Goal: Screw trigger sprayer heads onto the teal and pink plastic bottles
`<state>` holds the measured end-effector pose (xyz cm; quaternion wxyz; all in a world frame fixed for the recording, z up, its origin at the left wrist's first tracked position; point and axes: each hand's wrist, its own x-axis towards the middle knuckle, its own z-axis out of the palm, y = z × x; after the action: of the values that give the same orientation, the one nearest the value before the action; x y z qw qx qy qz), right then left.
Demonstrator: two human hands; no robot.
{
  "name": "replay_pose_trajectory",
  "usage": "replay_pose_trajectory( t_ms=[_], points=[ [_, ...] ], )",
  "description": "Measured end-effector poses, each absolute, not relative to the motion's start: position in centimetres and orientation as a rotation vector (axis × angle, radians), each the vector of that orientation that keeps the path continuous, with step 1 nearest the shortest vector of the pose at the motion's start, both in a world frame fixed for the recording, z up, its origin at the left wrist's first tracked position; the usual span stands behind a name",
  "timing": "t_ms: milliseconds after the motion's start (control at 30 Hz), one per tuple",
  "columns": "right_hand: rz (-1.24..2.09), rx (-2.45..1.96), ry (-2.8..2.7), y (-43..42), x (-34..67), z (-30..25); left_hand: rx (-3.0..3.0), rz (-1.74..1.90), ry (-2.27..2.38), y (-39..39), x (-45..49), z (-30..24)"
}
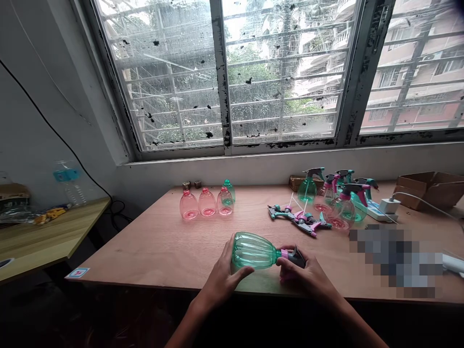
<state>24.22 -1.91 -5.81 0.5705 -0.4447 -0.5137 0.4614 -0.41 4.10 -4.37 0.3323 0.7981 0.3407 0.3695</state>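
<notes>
A clear green spray bottle [253,251] lies sideways in the air over the table's front edge, its base to the left. My left hand [226,270] is wrapped round the base end, thumb along the lower side. At the neck, my right hand [300,270] grips the pink collar and dark spray head [295,256]; part of the head is hidden by the fingers. Beyond them, loose spray heads [300,220] in pink, green and grey lie in a heap. To the left stand three headless pink bottles [207,203] and a green bottle [228,186] behind them.
Several bottles with spray heads [340,210] stand at the right, near a white power strip [379,211] with a charger. A cardboard box [429,191] sits at the back right. A blurred patch [395,256] covers something at the right front. Another table [83,217] is at the left.
</notes>
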Motion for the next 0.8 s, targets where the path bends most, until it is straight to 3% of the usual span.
replay_pose_trajectory(
  t_ms=[800],
  points=[
    [1.046, -1.075, -1.220, -1.91, 24.34, -5.82, 2.089, 0.935, 0.885, 4.22, -0.39, -4.55]
  ],
)
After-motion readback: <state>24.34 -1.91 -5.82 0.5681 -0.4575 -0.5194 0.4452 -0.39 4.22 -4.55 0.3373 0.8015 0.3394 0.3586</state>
